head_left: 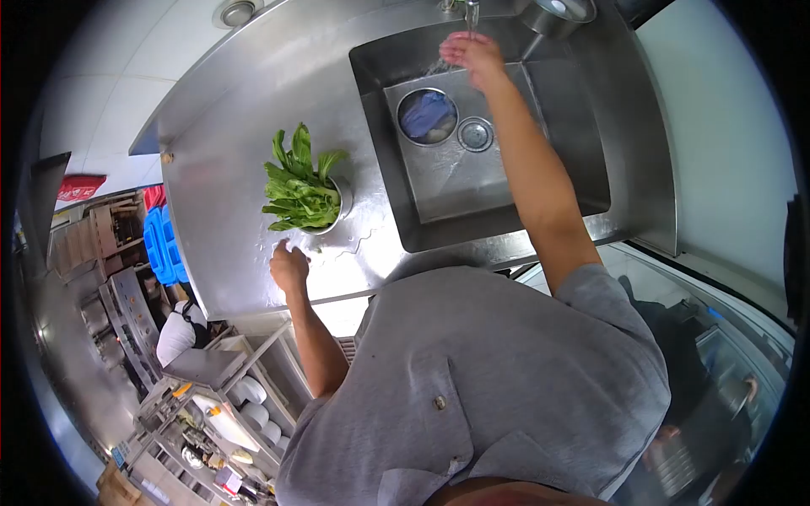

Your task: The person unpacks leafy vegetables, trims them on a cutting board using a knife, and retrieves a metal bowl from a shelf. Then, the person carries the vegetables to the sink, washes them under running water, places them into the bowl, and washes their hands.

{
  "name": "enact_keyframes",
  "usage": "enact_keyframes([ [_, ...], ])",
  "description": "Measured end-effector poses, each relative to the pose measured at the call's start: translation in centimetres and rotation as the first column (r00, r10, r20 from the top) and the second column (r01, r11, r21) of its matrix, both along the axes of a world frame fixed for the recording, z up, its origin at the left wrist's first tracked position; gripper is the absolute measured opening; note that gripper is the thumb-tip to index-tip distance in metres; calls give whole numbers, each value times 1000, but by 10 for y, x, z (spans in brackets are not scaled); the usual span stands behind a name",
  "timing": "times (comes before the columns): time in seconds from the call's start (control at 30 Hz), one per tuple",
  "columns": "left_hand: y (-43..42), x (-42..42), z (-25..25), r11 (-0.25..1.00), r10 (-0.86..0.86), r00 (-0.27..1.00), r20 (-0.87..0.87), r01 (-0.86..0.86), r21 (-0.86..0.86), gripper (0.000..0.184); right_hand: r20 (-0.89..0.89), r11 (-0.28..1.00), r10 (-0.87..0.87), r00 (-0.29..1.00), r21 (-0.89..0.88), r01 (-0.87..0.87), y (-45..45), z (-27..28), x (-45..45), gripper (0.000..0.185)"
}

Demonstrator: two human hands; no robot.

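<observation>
Water runs from the tap (472,10) onto my right hand (472,57), which is held over the far part of the steel sink (506,194). Its fingers are loosely bent and it grips nothing. My left hand (289,268) is near the front edge of the counter, with fingers slightly curled and apart and nothing in them. Just beyond it stands a round metal container (344,202) packed with leafy green vegetables (302,187). Inside the sink, a round metal bowl (399,126) holds a bluish-purple cloth or bag (428,112), beside the drain (476,134).
A metal pot (548,18) sits at the sink's far right corner. Water drops wet the steel counter (228,110). Blue plastic trays (163,244) stand past its left end. Beyond are kitchen shelves with dishes (253,405) and a person in white (179,331).
</observation>
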State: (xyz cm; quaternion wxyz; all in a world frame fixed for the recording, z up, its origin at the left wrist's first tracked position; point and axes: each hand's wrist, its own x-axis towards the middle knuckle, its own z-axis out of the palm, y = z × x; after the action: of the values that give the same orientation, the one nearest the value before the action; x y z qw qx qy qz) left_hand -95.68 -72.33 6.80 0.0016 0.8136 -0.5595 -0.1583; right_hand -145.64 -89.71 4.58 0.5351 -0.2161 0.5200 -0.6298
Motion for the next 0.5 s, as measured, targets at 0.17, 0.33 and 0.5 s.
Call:
enact_keyframes([
  [0.17,35,-42,28,790,-552,832,-57,544,283,50,-43,999,28,999,23,-27,11,-26,-21,15],
  [0.33,-54,-232,-6,768,-388,356,-850,635,-84,24,-71,996,78,994,56,-74,16,-22,-26,18],
  [0.5,-187,-397,-39,930,347,-14,-938,135,342,21,-233,988,110,966,-78,-132,16,24,-26,18],
])
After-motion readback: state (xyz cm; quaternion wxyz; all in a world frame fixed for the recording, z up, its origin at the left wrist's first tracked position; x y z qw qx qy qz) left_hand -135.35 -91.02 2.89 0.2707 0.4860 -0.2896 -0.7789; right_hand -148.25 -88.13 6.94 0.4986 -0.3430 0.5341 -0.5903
